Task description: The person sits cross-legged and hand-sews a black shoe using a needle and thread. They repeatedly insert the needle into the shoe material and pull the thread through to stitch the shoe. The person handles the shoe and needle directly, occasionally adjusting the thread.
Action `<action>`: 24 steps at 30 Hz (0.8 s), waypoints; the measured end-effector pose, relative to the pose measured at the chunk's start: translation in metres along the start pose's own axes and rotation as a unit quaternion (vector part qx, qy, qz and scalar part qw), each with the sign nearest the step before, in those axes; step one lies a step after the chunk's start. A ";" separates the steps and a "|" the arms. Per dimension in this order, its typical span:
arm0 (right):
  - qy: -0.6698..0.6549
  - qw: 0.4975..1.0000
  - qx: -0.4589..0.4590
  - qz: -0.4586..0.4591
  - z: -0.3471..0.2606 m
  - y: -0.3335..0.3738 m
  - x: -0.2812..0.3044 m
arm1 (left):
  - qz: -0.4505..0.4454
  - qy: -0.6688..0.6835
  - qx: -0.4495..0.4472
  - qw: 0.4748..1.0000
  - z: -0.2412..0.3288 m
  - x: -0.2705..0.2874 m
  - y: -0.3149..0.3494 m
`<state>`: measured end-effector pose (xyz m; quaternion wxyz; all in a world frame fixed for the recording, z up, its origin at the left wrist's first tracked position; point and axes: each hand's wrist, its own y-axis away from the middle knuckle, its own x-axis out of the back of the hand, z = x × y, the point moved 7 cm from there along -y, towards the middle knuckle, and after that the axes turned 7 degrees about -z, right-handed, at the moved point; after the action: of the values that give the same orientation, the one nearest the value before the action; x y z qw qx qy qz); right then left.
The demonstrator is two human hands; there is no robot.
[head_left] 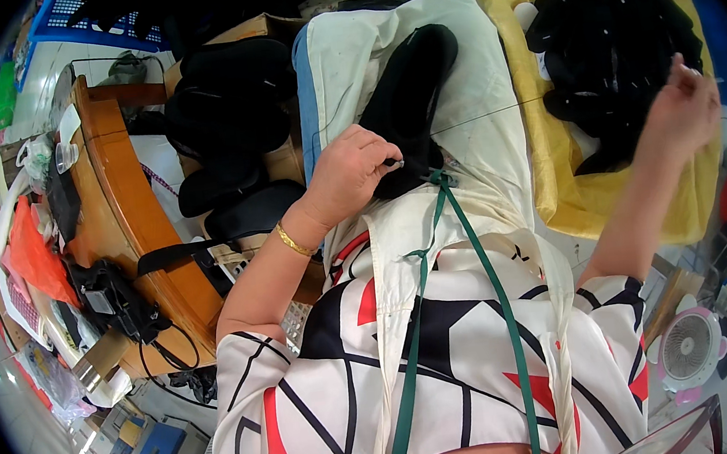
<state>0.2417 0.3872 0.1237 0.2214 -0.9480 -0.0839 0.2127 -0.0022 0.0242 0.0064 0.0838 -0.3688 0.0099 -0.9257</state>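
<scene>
Left hand (349,173): fingers curled shut, pinching the near end of my black fabric piece (410,98), which lies lengthwise on the cream cloth (479,100) over my lap. Right hand (679,110): raised well to the right, fingers pinched on a thin thread (493,112) drawn taut from the black piece. Beyond it, a heap of black pieces (613,32) on a yellow sheet (552,163).

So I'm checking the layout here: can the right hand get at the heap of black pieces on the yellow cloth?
Probably yes: the right hand is raised beside the heap of black pieces, with nothing between them.
</scene>
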 end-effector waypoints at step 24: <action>0.255 0.678 -0.277 -0.631 0.068 0.282 -0.144 | 0.172 -0.001 0.062 0.983 -0.003 0.003 0.023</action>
<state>0.1017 0.1261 -0.0070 0.0431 -0.7057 -0.6576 -0.2601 -0.0028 0.0006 0.0038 0.2648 -0.3569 0.0155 -0.8957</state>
